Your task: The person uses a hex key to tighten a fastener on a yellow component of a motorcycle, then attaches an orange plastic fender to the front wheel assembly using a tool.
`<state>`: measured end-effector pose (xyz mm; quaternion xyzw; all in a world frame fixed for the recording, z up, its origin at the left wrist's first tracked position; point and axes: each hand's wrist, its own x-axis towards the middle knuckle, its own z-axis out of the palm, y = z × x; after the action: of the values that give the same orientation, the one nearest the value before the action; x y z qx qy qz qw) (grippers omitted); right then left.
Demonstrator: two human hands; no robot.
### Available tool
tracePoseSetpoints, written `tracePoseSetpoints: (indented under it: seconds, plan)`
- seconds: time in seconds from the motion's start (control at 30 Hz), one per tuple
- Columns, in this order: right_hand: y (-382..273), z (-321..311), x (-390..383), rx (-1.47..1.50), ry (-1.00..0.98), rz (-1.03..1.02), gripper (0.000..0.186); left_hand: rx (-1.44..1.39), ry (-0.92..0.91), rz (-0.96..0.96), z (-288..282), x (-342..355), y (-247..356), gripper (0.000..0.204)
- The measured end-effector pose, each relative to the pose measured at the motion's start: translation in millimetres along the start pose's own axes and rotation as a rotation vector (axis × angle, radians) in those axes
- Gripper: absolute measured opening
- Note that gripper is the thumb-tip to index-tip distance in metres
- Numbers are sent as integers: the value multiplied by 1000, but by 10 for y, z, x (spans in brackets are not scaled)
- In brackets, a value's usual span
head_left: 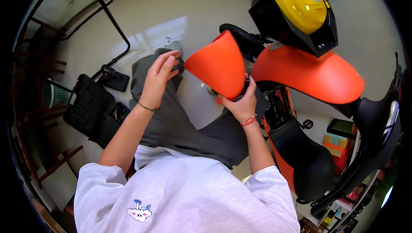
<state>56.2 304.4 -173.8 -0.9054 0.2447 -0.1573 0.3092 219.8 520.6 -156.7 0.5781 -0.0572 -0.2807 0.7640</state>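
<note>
My right hand (242, 104) grips a curved orange plastic panel (214, 65) by its lower right part, a dark edge showing behind its fingers. Just left of the panel, my left hand (162, 72) is raised over my grey trousers with its fingers apart and slightly curled, holding nothing. To my right stands an orange and black scooter or bike, with a long orange fender-like cover (309, 76), a black saddle (300, 155) and an exposed dark compartment. A black box at its top holds a yellow hard hat (298, 5).
An open black toolbox (90, 104) and a dark tool case (113, 78) lie on the tiled floor at left, near a black metal frame (116, 27), wooden chairs and a mesh bin (55, 95). Stacked coloured boxes (337, 140) sit on a shelf at lower right.
</note>
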Motion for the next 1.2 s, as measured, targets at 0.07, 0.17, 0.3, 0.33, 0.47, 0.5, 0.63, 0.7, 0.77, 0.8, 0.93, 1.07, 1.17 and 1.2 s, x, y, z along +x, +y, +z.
tracePoseSetpoints:
  seconds: [0.07, 0.17, 0.3, 0.33, 0.47, 0.5, 0.63, 0.7, 0.77, 0.8, 0.93, 1.07, 1.17, 1.2]
  plan:
    - [9, 84, 264, -180, 16, -164, 93, -38, -29, -17, 6, 181, 30, 42]
    - [77, 198, 712, -282, 22, -406, 88, -22, -92, -127, -38, 491, 23, 44]
    - [245, 356, 1243, -335, -114, -426, 89, -24, -30, -272, -36, 991, -177, 36]
    - [300, 405, 1377, -367, -130, -430, 90, -24, 5, -315, -31, 1135, -242, 34]
    - [520, 590, 1810, -451, -185, -381, 95, 99, 11, -429, 126, 1902, -563, 35]
    - [565, 626, 1895, -456, -188, -347, 97, 112, -7, -407, 165, 2085, -642, 37]
    - [758, 634, 2089, -453, -242, -233, 94, 171, -48, -318, 317, 2590, -940, 42]
    - [848, 618, 2116, -399, -232, -241, 92, 144, -48, -257, 334, 2672, -1027, 40]
    - [912, 623, 2109, -316, -191, -222, 79, 115, -42, -219, 323, 2723, -1059, 39]
    - [927, 642, 2098, -261, -145, -204, 67, 104, -36, -192, 311, 2735, -1050, 38]
    - [880, 684, 2001, 168, 109, 124, 16, 224, 68, -138, 297, 2743, -930, 39]
    - [758, 580, 1767, 442, 158, 355, 13, 312, -42, -81, 497, 2586, -840, 37]
    - [725, 580, 1579, 475, 155, 469, 12, 258, -96, -83, 714, 2452, -795, 35]
    - [725, 581, 1530, 510, 160, 485, 12, 203, -95, -111, 789, 2419, -781, 35]
